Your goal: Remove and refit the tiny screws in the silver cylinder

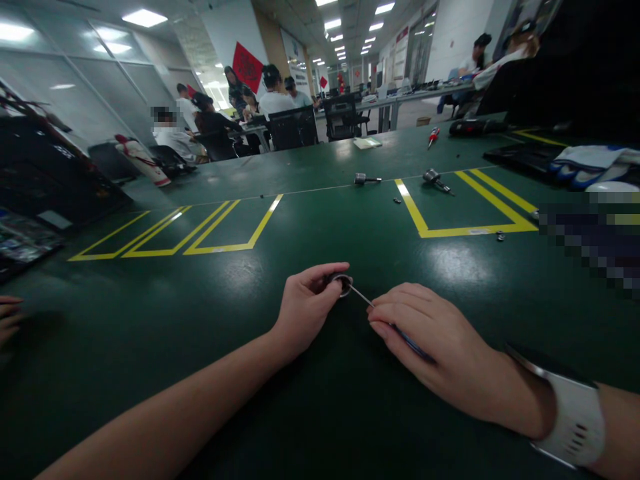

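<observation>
My left hand (pixel 304 307) pinches a small round metal part (pixel 342 283) against the green table (pixel 200 320). My right hand (pixel 430 343) grips a thin screwdriver (pixel 361 297) with a blue handle, and its metal tip meets the round part. A white band is on my right wrist. Both hands rest low on the table near its front middle.
Two metal cylindrical parts (pixel 366 179) (pixel 433 177) and small screws (pixel 397 200) lie by the yellow marked boxes farther back. A red screwdriver (pixel 433 136) lies beyond. White and blue gloves (pixel 590 163) are at the right. Another person's hand (pixel 9 317) rests at the left edge. Several people sit behind.
</observation>
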A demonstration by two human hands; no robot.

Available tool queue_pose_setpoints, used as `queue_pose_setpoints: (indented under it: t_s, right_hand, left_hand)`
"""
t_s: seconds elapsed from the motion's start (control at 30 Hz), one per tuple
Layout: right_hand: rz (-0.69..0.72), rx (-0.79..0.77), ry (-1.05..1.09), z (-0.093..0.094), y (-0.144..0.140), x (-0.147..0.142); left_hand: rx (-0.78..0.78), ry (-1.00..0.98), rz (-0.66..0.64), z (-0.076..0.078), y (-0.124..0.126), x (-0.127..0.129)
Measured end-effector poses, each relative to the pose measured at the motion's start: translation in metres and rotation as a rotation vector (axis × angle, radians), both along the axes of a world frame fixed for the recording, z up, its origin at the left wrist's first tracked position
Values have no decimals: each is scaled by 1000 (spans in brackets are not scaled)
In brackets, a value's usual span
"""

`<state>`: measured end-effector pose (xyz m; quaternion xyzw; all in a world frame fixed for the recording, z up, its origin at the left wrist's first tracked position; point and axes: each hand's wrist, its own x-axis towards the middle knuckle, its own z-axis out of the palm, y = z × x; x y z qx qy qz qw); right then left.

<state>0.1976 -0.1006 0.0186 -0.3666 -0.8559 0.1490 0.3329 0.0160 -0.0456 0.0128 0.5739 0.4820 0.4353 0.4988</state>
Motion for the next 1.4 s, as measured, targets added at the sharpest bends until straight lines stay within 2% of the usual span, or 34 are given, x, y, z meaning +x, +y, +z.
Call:
queue_pose_setpoints:
  t_s: [0.57, 0.7, 0.77, 0.83, 0.9, 0.97, 1.03, 1.27, 1.4]
  right_hand:
    - [-11, 67, -37, 0, -2, -3]
    - [13, 81, 80, 3, -4, 0]
    - [-28, 74, 190, 5, -3, 2]
    - [-133, -36, 286, 6, 1, 4]
    - [-235, -266, 346, 5, 7, 6]
    - [-271, -491, 398, 2, 13, 7]
    - [-270, -601, 447, -1, 18, 8]
    - [-277, -628, 381, -1, 20, 7]
    - [-269, -575, 285, 5, 20, 8]
  left_hand:
    - [24, 10, -15, -1, 1, 0]
    - [43, 3, -12, -3, 3, 0]
    - [66, -9, 11, -5, 5, -2]
    - [81, -19, 39, -8, 7, -5]
    - [77, -31, 56, -11, 8, -7]
    - [70, -61, 70, -12, 9, -7]
    - [64, -95, 79, -12, 8, -7]
    - [57, -148, 73, -7, 5, -3]
    - [30, -126, 75, -6, 5, -2]
